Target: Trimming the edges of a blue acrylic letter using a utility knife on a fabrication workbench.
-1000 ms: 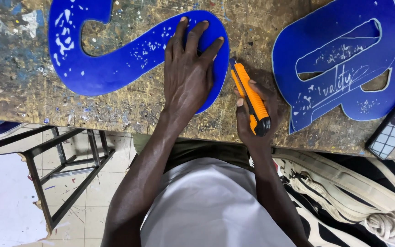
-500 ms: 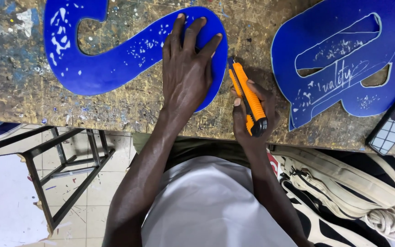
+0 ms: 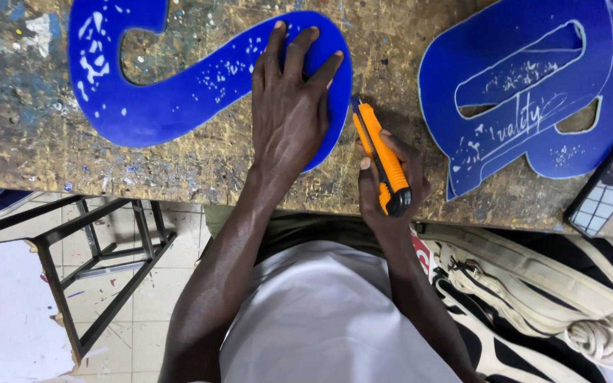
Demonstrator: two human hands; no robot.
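Paint-flecked, scarred wooden tabletop (image 3: 200, 167) fills the upper half of the view; below its edge, tiled floor at 8 o'clock with a black metal stool frame (image 3: 94, 262).

Left to right: blue S-shaped cutout (image 3: 172, 99) lies flat on the tabletop, speckled white. Left hand (image 3: 289, 106) pressed flat on its right-hand curve, fingers spread, open palm down, pinning it. Just beside it at 3 o'clock, right hand (image 3: 388, 177) closed around an orange utility knife (image 3: 381, 156), tip pointing to 11 o'clock at the cutout's outer edge. Blade contact is hard to confirm; tip looks to be touching or just off the edge.

Change from a second ago: knife and right hand have barely shifted, a small creep along the curve; left hand unmoved. Reads as slow edge trimming in progress, not a new step.

Further right, a second blue letter cutout (image 3: 533, 99) with traced outlines, well apart from the hands. Phone (image 3: 604, 188) at the tabletop's right edge. Cream and black bag (image 3: 548, 291) at 4 o'clock below.
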